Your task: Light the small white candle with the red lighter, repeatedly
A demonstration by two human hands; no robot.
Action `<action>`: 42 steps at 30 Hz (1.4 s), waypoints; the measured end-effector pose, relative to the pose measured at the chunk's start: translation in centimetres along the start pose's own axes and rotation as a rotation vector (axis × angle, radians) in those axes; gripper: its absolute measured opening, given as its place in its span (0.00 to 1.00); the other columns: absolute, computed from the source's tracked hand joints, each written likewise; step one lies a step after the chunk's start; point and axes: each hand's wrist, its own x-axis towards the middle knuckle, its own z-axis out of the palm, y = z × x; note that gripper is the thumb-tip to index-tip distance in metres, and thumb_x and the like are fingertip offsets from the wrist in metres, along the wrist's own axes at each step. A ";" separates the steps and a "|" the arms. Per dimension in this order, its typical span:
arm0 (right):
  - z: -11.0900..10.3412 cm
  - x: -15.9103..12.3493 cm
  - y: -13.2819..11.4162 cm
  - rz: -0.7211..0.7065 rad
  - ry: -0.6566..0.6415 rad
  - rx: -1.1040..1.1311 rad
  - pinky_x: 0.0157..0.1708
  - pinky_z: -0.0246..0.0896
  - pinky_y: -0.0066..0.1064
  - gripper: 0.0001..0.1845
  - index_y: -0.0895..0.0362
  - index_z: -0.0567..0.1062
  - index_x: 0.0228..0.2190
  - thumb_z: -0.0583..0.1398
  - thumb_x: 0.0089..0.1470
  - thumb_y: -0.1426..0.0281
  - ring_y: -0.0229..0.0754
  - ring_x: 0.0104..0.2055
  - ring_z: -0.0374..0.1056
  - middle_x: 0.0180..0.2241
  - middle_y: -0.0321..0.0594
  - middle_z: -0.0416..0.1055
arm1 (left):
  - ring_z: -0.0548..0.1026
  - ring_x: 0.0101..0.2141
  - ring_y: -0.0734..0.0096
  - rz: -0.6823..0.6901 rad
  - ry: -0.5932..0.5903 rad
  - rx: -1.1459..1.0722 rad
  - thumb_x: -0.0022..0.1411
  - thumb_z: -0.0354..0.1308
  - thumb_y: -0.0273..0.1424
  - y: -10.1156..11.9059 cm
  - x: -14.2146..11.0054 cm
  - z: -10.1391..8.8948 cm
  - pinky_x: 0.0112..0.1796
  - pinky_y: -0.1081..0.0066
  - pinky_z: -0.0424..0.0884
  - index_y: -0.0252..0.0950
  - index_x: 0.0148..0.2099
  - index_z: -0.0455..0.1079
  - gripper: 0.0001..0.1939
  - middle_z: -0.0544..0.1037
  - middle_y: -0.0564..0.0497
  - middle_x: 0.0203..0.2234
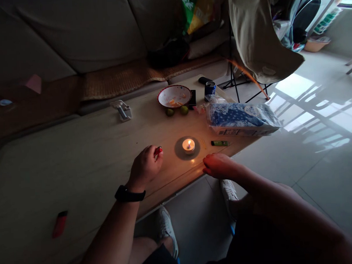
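My left hand (145,167), with a black watch (129,194) on its wrist, is closed around a small red lighter (158,150); only its end shows. A lit tealight candle (188,147) burns on the table to the right of that hand. Just beyond the candle's other side, my right hand (218,166) is at the table's front edge with its fingers curled together. Whatever it may hold is hidden. Thin yellowish sticks (204,143) and a green lighter (219,143) lie near the candle. Another red lighter (60,224) with a black top lies at the table's left.
A bowl (174,94) with orange peel stands at the back, two green fruits (184,110) before it. A blue can (210,89) and a plastic-wrapped tissue pack (241,118) occupy the right end. A white holder (123,110) sits near the sofa (103,38). A folding chair (256,36) stands beyond.
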 end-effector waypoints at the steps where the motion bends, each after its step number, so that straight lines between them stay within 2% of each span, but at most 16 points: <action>1: 0.0 0.0 0.0 -0.001 0.006 0.000 0.44 0.63 0.35 0.18 0.60 0.78 0.43 0.56 0.65 0.60 0.51 0.47 0.73 0.44 0.52 0.78 | 0.74 0.32 0.64 -0.001 -0.003 0.000 0.69 0.50 0.36 0.0 0.0 0.0 0.33 0.66 0.67 0.38 0.36 0.66 0.10 0.76 0.47 0.30; 24: -0.6 -0.1 -0.1 0.016 -0.012 0.034 0.44 0.63 0.35 0.17 0.59 0.79 0.42 0.56 0.65 0.60 0.50 0.47 0.74 0.45 0.51 0.78 | 0.75 0.33 0.65 0.000 -0.049 -0.016 0.68 0.50 0.34 0.5 -0.1 0.3 0.34 0.67 0.68 0.39 0.35 0.65 0.08 0.77 0.48 0.29; 35: 0.8 0.4 0.0 -0.026 0.034 -0.050 0.44 0.67 0.35 0.15 0.61 0.78 0.41 0.56 0.64 0.65 0.50 0.44 0.76 0.41 0.52 0.79 | 0.76 0.34 0.63 0.003 -0.035 -0.035 0.69 0.51 0.36 0.3 -0.2 0.7 0.36 0.66 0.70 0.39 0.37 0.66 0.09 0.77 0.47 0.31; 42: 0.8 0.4 0.0 -0.008 0.009 -0.047 0.48 0.66 0.35 0.15 0.60 0.78 0.43 0.56 0.64 0.64 0.49 0.47 0.76 0.43 0.52 0.78 | 0.76 0.35 0.63 0.032 -0.032 -0.103 0.69 0.53 0.44 1.2 0.0 0.3 0.37 0.65 0.71 0.38 0.39 0.66 0.14 0.77 0.47 0.32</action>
